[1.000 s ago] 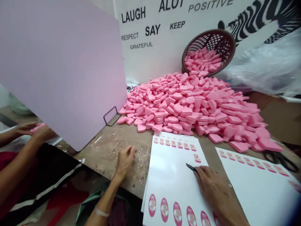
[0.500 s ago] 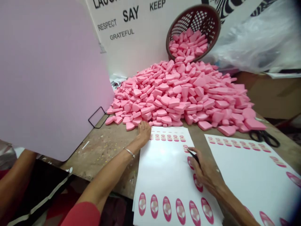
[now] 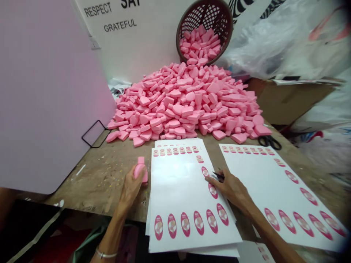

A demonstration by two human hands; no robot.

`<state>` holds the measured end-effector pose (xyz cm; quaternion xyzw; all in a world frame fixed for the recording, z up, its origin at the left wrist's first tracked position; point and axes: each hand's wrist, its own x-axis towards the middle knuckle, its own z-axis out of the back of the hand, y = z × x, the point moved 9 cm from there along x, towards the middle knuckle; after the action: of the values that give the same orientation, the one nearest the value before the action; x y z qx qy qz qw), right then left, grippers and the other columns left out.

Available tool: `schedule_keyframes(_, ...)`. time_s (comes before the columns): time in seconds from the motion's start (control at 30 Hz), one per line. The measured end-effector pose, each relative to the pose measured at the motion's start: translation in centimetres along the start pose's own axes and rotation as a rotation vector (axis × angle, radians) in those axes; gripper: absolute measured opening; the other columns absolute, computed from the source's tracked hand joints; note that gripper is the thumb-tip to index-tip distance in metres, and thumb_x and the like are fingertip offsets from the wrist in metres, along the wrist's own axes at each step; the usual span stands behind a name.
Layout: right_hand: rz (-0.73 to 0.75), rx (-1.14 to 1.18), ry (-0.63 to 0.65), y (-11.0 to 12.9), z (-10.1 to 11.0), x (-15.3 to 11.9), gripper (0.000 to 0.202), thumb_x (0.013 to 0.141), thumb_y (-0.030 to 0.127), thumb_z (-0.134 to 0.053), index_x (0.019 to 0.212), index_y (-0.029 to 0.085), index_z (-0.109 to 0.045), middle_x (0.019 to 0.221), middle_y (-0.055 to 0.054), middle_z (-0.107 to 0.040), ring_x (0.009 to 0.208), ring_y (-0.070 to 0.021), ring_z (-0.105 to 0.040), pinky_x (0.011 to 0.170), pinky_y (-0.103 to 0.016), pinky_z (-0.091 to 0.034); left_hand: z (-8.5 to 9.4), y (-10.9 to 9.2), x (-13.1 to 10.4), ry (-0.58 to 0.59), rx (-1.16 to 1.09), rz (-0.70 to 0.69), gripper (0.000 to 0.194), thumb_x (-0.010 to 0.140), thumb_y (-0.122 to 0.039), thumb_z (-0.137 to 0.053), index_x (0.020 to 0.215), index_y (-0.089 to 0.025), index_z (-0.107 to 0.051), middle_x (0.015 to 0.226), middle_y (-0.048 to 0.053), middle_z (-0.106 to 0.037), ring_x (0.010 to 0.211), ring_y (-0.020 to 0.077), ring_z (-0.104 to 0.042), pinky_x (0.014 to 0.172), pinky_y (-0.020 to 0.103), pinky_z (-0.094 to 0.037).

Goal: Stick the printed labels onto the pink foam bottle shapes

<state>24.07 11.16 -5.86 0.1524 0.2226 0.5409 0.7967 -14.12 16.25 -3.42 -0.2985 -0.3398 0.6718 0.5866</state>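
My left hand (image 3: 131, 188) is closed around a small pink plastic bottle (image 3: 140, 171) with its neck up, just left of the sticker sheets. My right hand (image 3: 233, 188) grips a thin black pointed tool (image 3: 218, 176); its exact kind is unclear. A fingertip of that hand rests at the lower edge of an oval pink label (image 3: 205, 171) on the top sticker sheet (image 3: 175, 186). This sheet lies on a stack and carries labels along its top, right side and bottom, with bare white backing in the middle.
A large heap of pink bottles (image 3: 186, 106) spreads across the back of the table, spilling from a tipped brown basket (image 3: 227, 36). To the right lie another sticker sheet (image 3: 255, 175) and black scissors (image 3: 270, 142). A pale pink board (image 3: 55, 95) stands at left beside a black wire frame (image 3: 94, 135).
My left hand has come back from the heap's front edge with a pink bottle. My right hand has moved down the sheet's right side to an oval label. The camera view has shifted.
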Motion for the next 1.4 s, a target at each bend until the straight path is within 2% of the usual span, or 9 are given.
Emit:
schedule_keyframes(0.1, -0.028, 0.016, -0.019, -0.1, 0.4, -0.4, 0.037, 0.080, 0.057, -0.046, 0.079, 0.022, -0.057, 0.078, -0.004, -0.067, 0.070, -0.0210, -0.061, 0.057, -0.029, -0.039, -1.6, 1.1, -2.2, 0.055, -0.121, 0.047, 0.040, 0.081, -0.052, -0.051, 0.098, -0.017, -0.059, 0.082, 0.004, -0.064, 0.070, 0.0198, -0.059, 0.061, 0.029, -0.047)
schedule_keyframes(0.3, -0.122, 0.049, -0.046, -0.2, -0.2, -0.8, 0.048, 0.070, 0.063, -0.055, 0.094, 0.022, -0.060, 0.088, -0.005, -0.069, 0.078, -0.0222, -0.062, 0.061, -0.030, -0.039, -2.1, -1.5, -4.2, 0.024, 0.107, 0.003, 0.031, 0.087, -0.044, -0.044, 0.101, -0.020, -0.058, 0.073, 0.001, -0.063, 0.064, 0.0187, -0.057, 0.060, 0.028, -0.041)
schedule_keyframes(0.43, -0.099, 0.077, -0.013, -0.7, -0.9, -0.8, 0.047, 0.068, 0.063, -0.058, 0.090, 0.021, -0.059, 0.085, -0.005, -0.067, 0.075, -0.0217, -0.061, 0.062, -0.030, -0.039, -2.7, -2.8, -5.3, 0.046, 0.247, -0.050, 0.031, 0.090, -0.036, -0.041, 0.111, -0.021, -0.056, 0.083, 0.005, -0.067, 0.074, 0.0221, -0.062, 0.064, 0.030, -0.042)
schedule_keyframes(0.57, 0.003, 0.184, -0.002, -0.2, -0.8, -1.2, 0.035, 0.074, 0.057, -0.055, 0.073, 0.022, -0.055, 0.068, 0.000, -0.061, 0.064, -0.0182, -0.057, 0.059, -0.029, -0.039, -3.5, -4.1, -5.7, 0.066, 0.380, -0.205, 0.027, 0.090, -0.028, -0.041, 0.112, -0.021, -0.056, 0.101, 0.009, -0.066, 0.092, 0.0241, -0.062, 0.073, 0.032, -0.043)
schedule_keyframes(0.73, 0.129, 0.407, -0.164, 1.5, 0.9, -1.8, 0.031, 0.078, 0.052, -0.052, 0.078, 0.021, -0.055, 0.071, 0.000, -0.060, 0.067, -0.0158, -0.054, 0.062, -0.028, -0.041, -4.2, -4.6, -5.7, 0.088, 0.450, -0.278, 0.021, 0.091, -0.026, -0.042, 0.104, -0.020, -0.057, 0.098, 0.008, -0.066, 0.088, 0.0232, -0.062, 0.071, 0.031, -0.043)
schedule_keyframes(0.97, 0.026, 0.496, -0.098, 0.9, -0.2, -0.6, 0.032, 0.068, 0.049, -0.062, 0.069, 0.018, -0.054, 0.060, 0.002, -0.054, 0.059, -0.0144, -0.050, 0.055, -0.027, -0.040, -4.3, -4.5, -5.8, 0.068, 0.467, -0.302, 0.024, 0.090, -0.024, -0.042, 0.108, -0.018, -0.057, 0.096, 0.009, -0.066, 0.089, 0.0245, -0.062, 0.073, 0.032, -0.044)
schedule_keyframes(1.1, 0.124, 0.369, -0.155, 1.7, 0.7, -1.1, 0.029, 0.079, 0.047, -0.052, 0.075, 0.019, -0.059, 0.067, 0.000, -0.061, 0.064, -0.0160, -0.056, 0.060, -0.027, -0.040, -3.8, -4.2, -5.5, 0.075, 0.399, -0.249, 0.026, 0.090, -0.028, -0.042, 0.110, -0.019, -0.057, 0.101, 0.009, -0.067, 0.091, 0.0241, -0.063, 0.073, 0.032, -0.046)
schedule_keyframes(1.27, 0.210, -0.083, -0.240, 2.9, 1.2, -2.1, 0.023, 0.088, 0.031, -0.044, 0.086, 0.021, -0.064, 0.077, -0.003, -0.067, 0.069, -0.0174, -0.060, 0.058, -0.027, -0.036, -3.4, -4.1, -5.5, 0.112, 0.409, -0.190, 0.029, 0.090, -0.031, -0.040, 0.110, -0.021, -0.058, 0.105, 0.010, -0.067, 0.090, 0.0240, -0.065, 0.066, 0.031, -0.047)
schedule_keyframes(1.4, 0.263, -0.279, -0.391, 3.1, 2.7, -2.9, 0.022, 0.085, 0.021, -0.045, 0.091, 0.021, -0.066, 0.093, -0.006, -0.068, 0.087, -0.0204, -0.061, 0.059, -0.027, -0.036, -2.2, -5.0, -5.8, -0.015, 0.376, -0.224, 0.035, 0.089, -0.033, -0.041, 0.119, -0.021, -0.053, 0.123, 0.013, -0.059, 0.105, 0.0286, -0.061, 0.081, 0.040, -0.049)
